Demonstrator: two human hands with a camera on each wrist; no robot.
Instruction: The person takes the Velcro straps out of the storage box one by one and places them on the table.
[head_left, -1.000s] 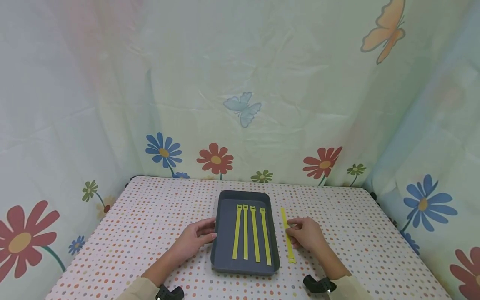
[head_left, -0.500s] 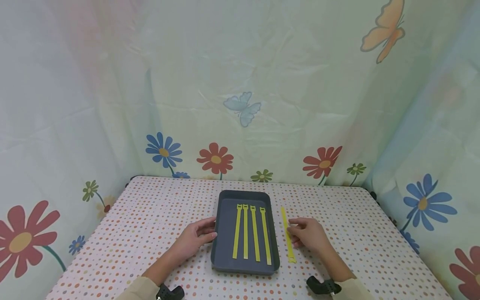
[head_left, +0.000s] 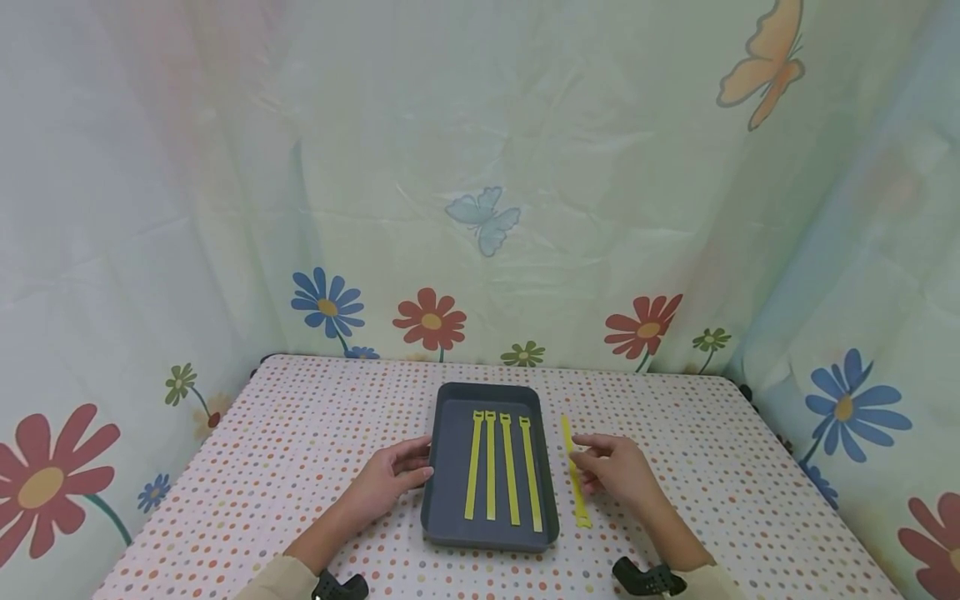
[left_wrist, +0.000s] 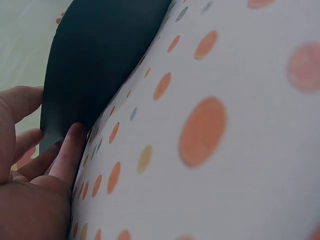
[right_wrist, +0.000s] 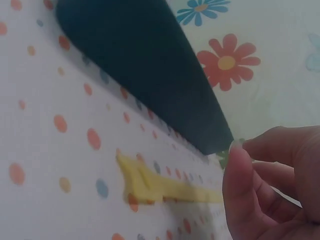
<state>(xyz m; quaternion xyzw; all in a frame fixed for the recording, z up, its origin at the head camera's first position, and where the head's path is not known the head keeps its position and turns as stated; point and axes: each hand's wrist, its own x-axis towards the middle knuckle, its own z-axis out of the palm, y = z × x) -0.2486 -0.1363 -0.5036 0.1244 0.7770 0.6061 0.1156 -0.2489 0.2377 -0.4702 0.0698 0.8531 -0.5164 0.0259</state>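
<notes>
A dark grey rectangular tray stands on the dotted table, with several yellow cable straps lying lengthwise in it, their slotted heads at the far end. My left hand touches the tray's left side; in the left wrist view its fingertips lie against the dark wall. To the right of the tray, another yellow strap lies on the cloth, its slotted head towards me. Over this strap hovers my right hand, its thumb and index fingertips close together with nothing seen between them. Part of the strap is hidden behind the hand.
A white cloth with coloured dots covers the table. Behind and at both sides hangs a curtain printed with flowers and butterflies. Dark straps of the wrist cameras sit at both wrists.
My right hand has eased up slightly from the loose strap, its fingers a little further extended. The left hand, tray and straps stay put.
</notes>
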